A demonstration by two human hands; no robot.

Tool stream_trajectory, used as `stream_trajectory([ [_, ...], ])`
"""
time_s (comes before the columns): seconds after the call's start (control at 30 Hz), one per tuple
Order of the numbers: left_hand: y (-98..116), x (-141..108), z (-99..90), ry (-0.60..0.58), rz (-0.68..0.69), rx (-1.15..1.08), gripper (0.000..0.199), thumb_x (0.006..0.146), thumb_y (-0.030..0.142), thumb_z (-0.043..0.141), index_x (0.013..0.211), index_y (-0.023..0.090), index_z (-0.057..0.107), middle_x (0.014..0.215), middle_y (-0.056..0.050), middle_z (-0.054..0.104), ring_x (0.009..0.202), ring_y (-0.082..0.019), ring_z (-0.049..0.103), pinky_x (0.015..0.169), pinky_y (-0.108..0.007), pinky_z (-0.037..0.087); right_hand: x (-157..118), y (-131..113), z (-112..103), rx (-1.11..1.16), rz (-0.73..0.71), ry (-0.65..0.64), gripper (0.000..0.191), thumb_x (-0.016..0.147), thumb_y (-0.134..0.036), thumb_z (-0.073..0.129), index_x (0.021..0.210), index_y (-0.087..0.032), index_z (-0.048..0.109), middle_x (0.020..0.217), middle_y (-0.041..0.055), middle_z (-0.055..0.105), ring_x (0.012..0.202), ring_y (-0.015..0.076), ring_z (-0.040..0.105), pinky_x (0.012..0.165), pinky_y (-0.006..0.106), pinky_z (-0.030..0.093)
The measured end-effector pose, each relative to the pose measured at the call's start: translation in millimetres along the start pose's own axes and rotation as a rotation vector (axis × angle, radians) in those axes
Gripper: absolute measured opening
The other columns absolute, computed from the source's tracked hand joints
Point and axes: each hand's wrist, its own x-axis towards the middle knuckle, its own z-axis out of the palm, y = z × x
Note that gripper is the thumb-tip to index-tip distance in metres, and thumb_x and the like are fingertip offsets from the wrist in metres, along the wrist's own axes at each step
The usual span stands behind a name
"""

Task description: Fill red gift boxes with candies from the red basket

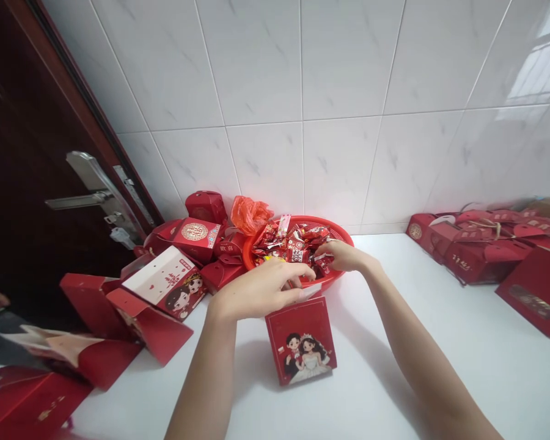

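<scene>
A red gift box printed with a bride and groom stands on the white table, slightly tilted. My left hand grips its top edge, fingers curled over the upper flap. Just behind the box is a red plastic basket heaped with red-wrapped candies. My right hand reaches into the right side of this heap. Its fingers are bent down among the wrappers, and the fingertips are partly hidden, so what they pinch is unclear.
Several red gift boxes crowd the left, some with open flaps. More closed boxes are lined up at the right. An orange plastic bag lies against the basket. A tiled wall and a dark door border the table.
</scene>
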Motion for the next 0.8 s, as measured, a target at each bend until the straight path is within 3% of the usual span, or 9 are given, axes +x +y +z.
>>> stream_trajectory([
  [0.17, -3, 1, 2.4, -0.034, -0.019, -0.08, 0.037, 0.092, 0.032, 0.057, 0.128, 0.022, 0.065, 0.108, -0.006, 0.078, 0.099, -0.023, 0.073, 0.082, -0.031, 0.055, 7, 5, 1, 0.028, 0.003, -0.017, 0.026, 0.068, -0.001, 0.065, 0.084, -0.019, 0.076, 0.095, 0.0061, 0.077, 0.093, 0.0232, 0.068, 0.075, 0.029, 0.05],
  [0.27, -5, 3, 2.8, -0.028, -0.034, -0.147, 0.042, 0.093, 0.038, 0.059, 0.131, 0.022, 0.064, 0.109, -0.006, 0.078, 0.1, -0.023, 0.073, 0.083, -0.032, 0.057, 6, 9, -5, 0.252, -0.074, 0.033, 0.008, 0.072, -0.012, 0.069, 0.077, -0.019, 0.071, 0.083, 0.0032, 0.073, 0.08, 0.0184, 0.065, 0.071, 0.029, 0.049],
  [0.3, -7, 5, 2.8, 0.009, -0.03, -0.158, 0.041, 0.094, 0.039, 0.058, 0.13, 0.022, 0.065, 0.11, -0.006, 0.078, 0.101, -0.023, 0.073, 0.085, -0.032, 0.057, 6, 10, -6, 0.385, -0.102, 0.082, 0.003, 0.073, -0.017, 0.071, 0.074, -0.018, 0.069, 0.078, 0.0019, 0.071, 0.075, 0.0167, 0.063, 0.069, 0.029, 0.049],
  [0.4, -18, 15, 4.4, 0.231, -0.032, -0.178, 0.037, 0.096, 0.04, 0.054, 0.126, 0.022, 0.068, 0.111, -0.005, 0.077, 0.102, -0.022, 0.071, 0.091, -0.033, 0.056, 6, 7, -6, 0.814, -0.14, 0.229, 0.019, 0.071, -0.03, 0.078, 0.074, -0.019, 0.063, 0.073, -0.0007, 0.065, 0.069, 0.014, 0.06, 0.067, 0.029, 0.049],
  [0.53, -45, 43, 12.3, 0.553, -0.098, -0.257, 0.046, 0.092, 0.044, 0.06, 0.132, 0.021, 0.063, 0.109, -0.007, 0.074, 0.099, -0.023, 0.071, 0.087, -0.035, 0.058, 9, -7, 1, 1.167, -0.156, 0.302, 0.032, 0.065, -0.037, 0.086, 0.077, -0.021, 0.061, 0.074, -0.0021, 0.064, 0.068, 0.0128, 0.06, 0.067, 0.029, 0.052],
  [0.67, -67, 67, 19.6, 0.573, -0.156, -0.676, 0.05, 0.09, 0.054, 0.062, 0.12, 0.015, 0.067, 0.099, -0.009, 0.075, 0.074, -0.019, 0.073, 0.067, -0.031, 0.061, 13, -21, 9, 1.299, -0.22, 0.39, 0.031, 0.063, -0.033, 0.088, 0.074, -0.022, 0.062, 0.075, -0.0034, 0.064, 0.071, 0.0126, 0.061, 0.071, 0.03, 0.054],
  [0.8, -74, 76, 21.3, 0.605, -0.097, -0.899, 0.047, 0.078, 0.052, 0.077, 0.105, 0.015, 0.071, 0.091, -0.007, 0.076, 0.072, -0.018, 0.072, 0.07, -0.031, 0.062, 12, -28, 13, 1.24, -0.308, 0.348, 0.021, 0.067, -0.028, 0.084, 0.076, -0.022, 0.066, 0.099, 0.0017, 0.071, 0.092, 0.0177, 0.066, 0.085, 0.035, 0.053],
])
